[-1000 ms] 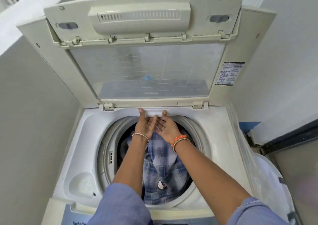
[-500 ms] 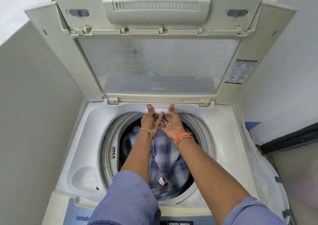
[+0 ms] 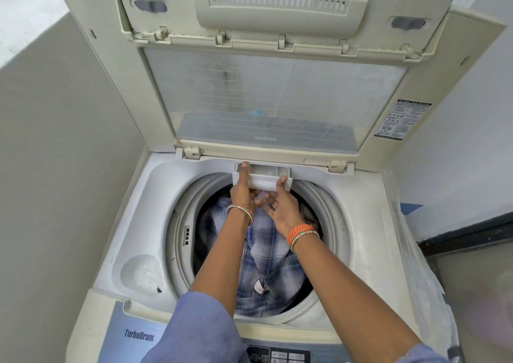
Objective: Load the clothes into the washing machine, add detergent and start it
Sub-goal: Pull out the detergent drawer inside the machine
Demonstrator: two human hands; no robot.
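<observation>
- Head view: we look down into a top-loading washing machine [image 3: 133, 212] whose folding lid [image 3: 274, 98] stands upright behind the drum opening.
- The detergent drawer [image 3: 263, 178] juts out from the rear rim of the opening, just under the lid hinge, overhanging the drum.
- Our left hand [image 3: 243, 193] grips the drawer's left end, thumb pressed on top and fingers curled beneath it.
- Our right hand [image 3: 280, 208] cups the drawer's right front corner, thumb against its face; the other fingers are loosely spread below, palm up, closing on nothing.
- A blue plaid shirt [image 3: 266, 254] fills the drum below both forearms, lying well under the grey rim ring [image 3: 177, 235].
- A round recess [image 3: 141, 273] sits at the opening's front-left corner.
- Left of the machine a wall [image 3: 55, 168] stands close; on the right, clear plastic sheeting [image 3: 416, 251] drapes over the cabinet's edge.
- The control panel [image 3: 277, 355] runs along the front edge, between our sleeves.
</observation>
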